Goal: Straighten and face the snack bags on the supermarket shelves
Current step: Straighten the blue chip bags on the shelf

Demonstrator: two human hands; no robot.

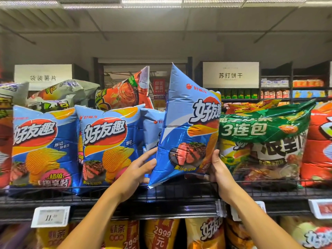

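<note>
A blue chip bag (186, 126) with a steak picture stands tilted in the middle of the wire shelf (176, 192), its top corner leaning left and sticking up above the row. My left hand (138, 169) grips its lower left edge. My right hand (218, 169) holds its lower right edge, fingers behind the bag. Two matching blue bags (43, 150) (107, 148) stand upright and face front to the left. Another blue bag (152, 128) is partly hidden behind the held one.
A green multi-pack bag (264, 141) leans against the right side, with a red bag (318, 148) beyond it. Orange and grey bags (122, 92) lie piled behind the blue row. Price tags (51, 216) hang on the shelf front. Yellow bags (204, 234) fill the shelf below.
</note>
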